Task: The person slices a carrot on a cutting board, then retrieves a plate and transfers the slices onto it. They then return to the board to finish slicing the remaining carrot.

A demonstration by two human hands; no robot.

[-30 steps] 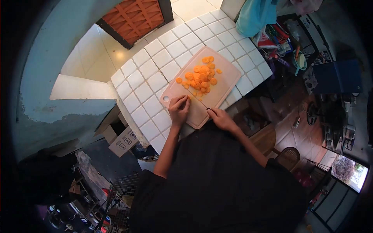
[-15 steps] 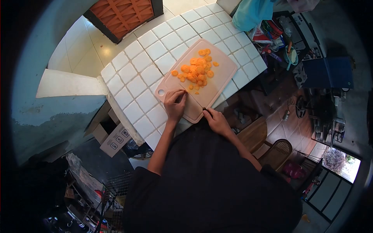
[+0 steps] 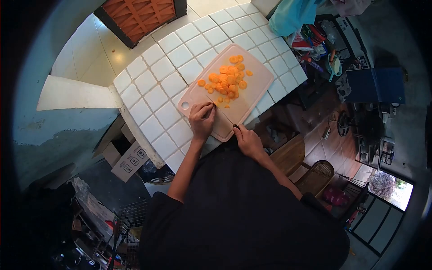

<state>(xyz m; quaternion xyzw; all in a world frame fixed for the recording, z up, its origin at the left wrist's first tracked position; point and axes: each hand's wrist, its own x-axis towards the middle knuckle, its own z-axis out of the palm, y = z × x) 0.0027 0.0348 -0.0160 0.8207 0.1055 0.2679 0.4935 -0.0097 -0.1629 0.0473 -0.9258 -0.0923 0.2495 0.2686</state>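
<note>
Orange carrot slices (image 3: 229, 78) lie in a loose pile on a pale pink cutting board (image 3: 256, 85), with a few slices scattered around it. My left hand (image 3: 202, 119) is over the board's near left part, fingers pinched around a small carrot piece (image 3: 214, 103), mostly hidden by the fingertips. My right hand (image 3: 248, 140) is at the board's near edge, closed on the dark handle of a knife (image 3: 236, 126). The knife's thin blade runs across the board toward my left fingertips and is hard to make out.
The board rests on a white tiled counter (image 3: 153, 94). A cardboard box (image 3: 130, 161) is below its left side. Bags and kitchen items (image 3: 315, 42) crowd the far right, and a wooden chair (image 3: 316, 177) stands at the lower right.
The whole view has shifted slightly left. Both hands keep nearly the same places on the board, and the slices look unchanged.
</note>
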